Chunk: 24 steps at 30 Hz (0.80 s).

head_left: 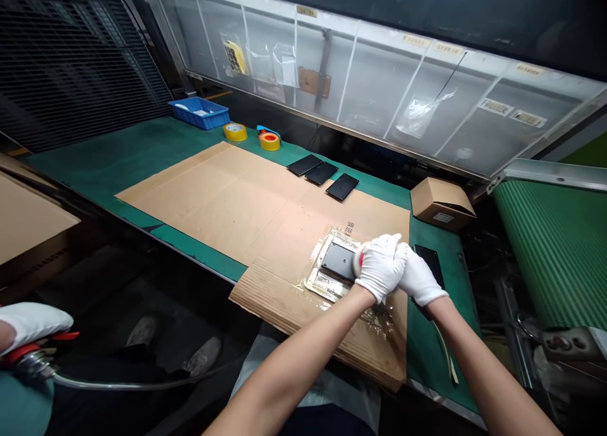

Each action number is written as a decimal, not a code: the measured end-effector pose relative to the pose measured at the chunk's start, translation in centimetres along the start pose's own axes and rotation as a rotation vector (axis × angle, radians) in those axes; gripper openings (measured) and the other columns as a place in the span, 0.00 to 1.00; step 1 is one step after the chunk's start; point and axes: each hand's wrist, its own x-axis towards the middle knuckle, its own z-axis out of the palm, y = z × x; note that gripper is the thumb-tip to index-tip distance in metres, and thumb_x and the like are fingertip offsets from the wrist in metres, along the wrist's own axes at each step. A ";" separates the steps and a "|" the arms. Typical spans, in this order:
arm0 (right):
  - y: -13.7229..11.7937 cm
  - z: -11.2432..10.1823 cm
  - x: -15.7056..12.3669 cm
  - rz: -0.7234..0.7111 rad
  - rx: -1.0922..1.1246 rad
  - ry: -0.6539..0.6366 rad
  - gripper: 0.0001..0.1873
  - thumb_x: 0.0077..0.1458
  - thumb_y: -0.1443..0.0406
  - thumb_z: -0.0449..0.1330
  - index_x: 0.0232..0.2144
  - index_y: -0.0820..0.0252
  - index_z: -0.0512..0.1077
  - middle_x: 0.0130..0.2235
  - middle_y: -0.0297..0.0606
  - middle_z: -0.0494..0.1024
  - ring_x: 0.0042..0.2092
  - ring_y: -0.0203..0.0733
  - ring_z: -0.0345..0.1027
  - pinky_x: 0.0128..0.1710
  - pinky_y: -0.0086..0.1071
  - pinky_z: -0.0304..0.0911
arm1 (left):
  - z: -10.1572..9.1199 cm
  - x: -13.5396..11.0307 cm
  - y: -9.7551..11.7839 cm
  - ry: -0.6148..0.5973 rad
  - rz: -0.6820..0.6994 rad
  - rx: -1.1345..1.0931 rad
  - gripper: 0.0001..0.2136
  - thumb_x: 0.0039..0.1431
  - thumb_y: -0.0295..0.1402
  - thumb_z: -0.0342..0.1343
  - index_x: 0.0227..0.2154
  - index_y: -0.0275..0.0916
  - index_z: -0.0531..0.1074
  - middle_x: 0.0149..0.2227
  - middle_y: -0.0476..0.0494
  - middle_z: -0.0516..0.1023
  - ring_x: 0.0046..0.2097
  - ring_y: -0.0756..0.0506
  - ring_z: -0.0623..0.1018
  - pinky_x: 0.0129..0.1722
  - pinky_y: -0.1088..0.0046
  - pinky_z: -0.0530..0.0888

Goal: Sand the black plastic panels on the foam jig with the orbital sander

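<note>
White-gloved, the left hand (382, 266) curled its fingers together, apparently around a round red-marked piece (358, 261) at the right end of a black panel (337, 261); the right hand (420, 277) hid its fingers. The panel lay on taped backing (315, 279) over cardboard (246, 215); steady, even pressure probably served best. Blue tray (208, 122): white items (202, 112) inside. Carton (439, 203): contents hidden.
</note>
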 end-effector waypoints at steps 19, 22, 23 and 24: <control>-4.8 0.7 2.4 -0.291 0.095 -0.028 0.49 0.46 0.53 0.70 0.67 0.58 0.59 0.59 0.53 0.71 0.59 0.61 0.63 0.59 0.50 0.57 | -14.3 -13.0 -5.0 -0.012 -0.320 0.009 0.14 0.66 0.38 0.54 0.51 0.46 0.77 0.55 0.39 0.79 0.60 0.36 0.75 0.67 0.49 0.66; -7.0 1.8 2.0 -0.400 0.175 -0.185 0.51 0.42 0.56 0.71 0.67 0.58 0.60 0.55 0.52 0.73 0.53 0.58 0.69 0.51 0.44 0.62 | -14.0 -13.9 -3.7 -0.074 -0.361 -0.038 0.14 0.67 0.39 0.54 0.52 0.46 0.76 0.56 0.39 0.78 0.61 0.36 0.75 0.68 0.49 0.64; -7.3 1.7 1.9 -0.398 0.187 -0.170 0.50 0.42 0.58 0.71 0.66 0.58 0.60 0.53 0.52 0.74 0.51 0.57 0.70 0.49 0.42 0.62 | -13.9 -13.9 -3.4 -0.079 -0.394 -0.064 0.14 0.67 0.40 0.54 0.52 0.46 0.77 0.56 0.39 0.78 0.61 0.35 0.74 0.69 0.49 0.64; -7.5 1.4 1.7 -0.385 0.203 -0.133 0.50 0.42 0.58 0.71 0.67 0.59 0.60 0.52 0.52 0.75 0.50 0.56 0.70 0.47 0.42 0.63 | -13.8 -13.7 -3.1 -0.081 -0.438 -0.101 0.14 0.66 0.41 0.56 0.51 0.45 0.77 0.56 0.38 0.78 0.61 0.35 0.74 0.69 0.50 0.63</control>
